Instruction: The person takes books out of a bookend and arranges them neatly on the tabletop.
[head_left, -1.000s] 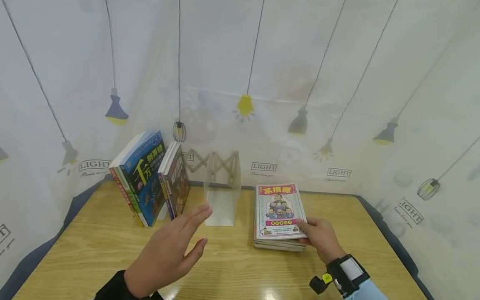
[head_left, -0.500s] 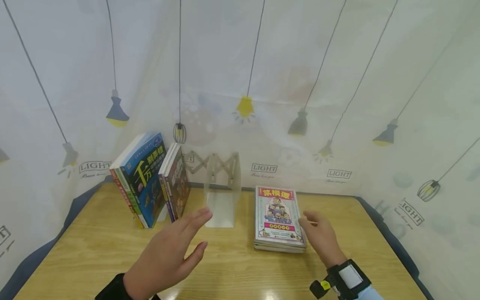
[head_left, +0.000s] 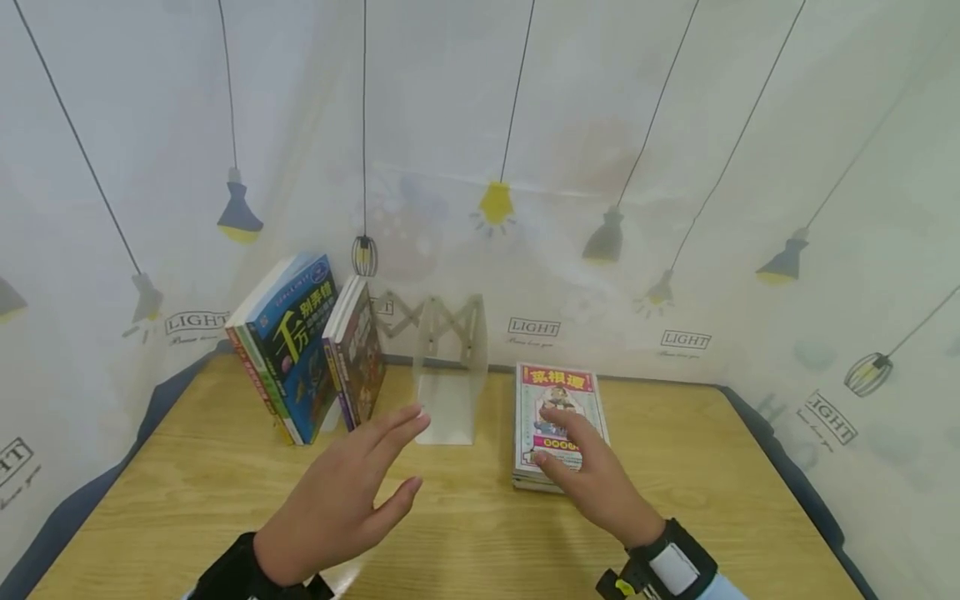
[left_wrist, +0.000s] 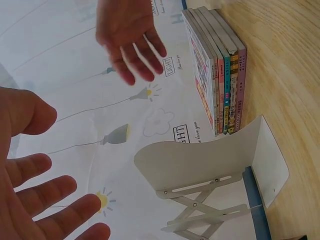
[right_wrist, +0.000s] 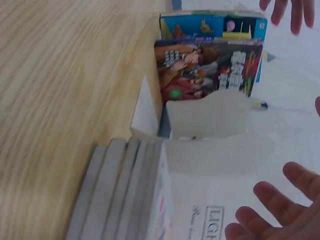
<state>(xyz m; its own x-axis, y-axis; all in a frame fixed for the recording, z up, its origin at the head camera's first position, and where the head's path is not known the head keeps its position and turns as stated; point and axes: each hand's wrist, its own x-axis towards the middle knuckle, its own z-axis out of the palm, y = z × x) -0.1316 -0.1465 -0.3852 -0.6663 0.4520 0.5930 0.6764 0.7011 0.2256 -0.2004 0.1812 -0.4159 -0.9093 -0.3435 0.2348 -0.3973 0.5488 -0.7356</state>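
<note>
My left hand (head_left: 333,492) hovers over the table's left half with fingers extended and thumb apart, holding nothing. My right hand (head_left: 600,479) is above a stack of books (head_left: 528,417), fingers relaxed. The left wrist view shows a gap between that hand and the stack (left_wrist: 225,75). A comic-style cover lies uppermost, partly hidden by the right hand. Left of the stack stands a whitish expandable bookend (head_left: 450,342) with crossed metal struts. Upright books lean at its left: blue-covered ones (head_left: 296,350) and thinner brown-covered ones (head_left: 360,358).
The wooden table (head_left: 450,533) has a dark blue edge. Behind and around it hangs a pale curtain (head_left: 435,108) printed with lamps. Each wrist wears a black strap (head_left: 671,567).
My right hand has let go of the stack's right side and moved left over the top book. The books now lie squared up. My left hand has stayed nearly still.
</note>
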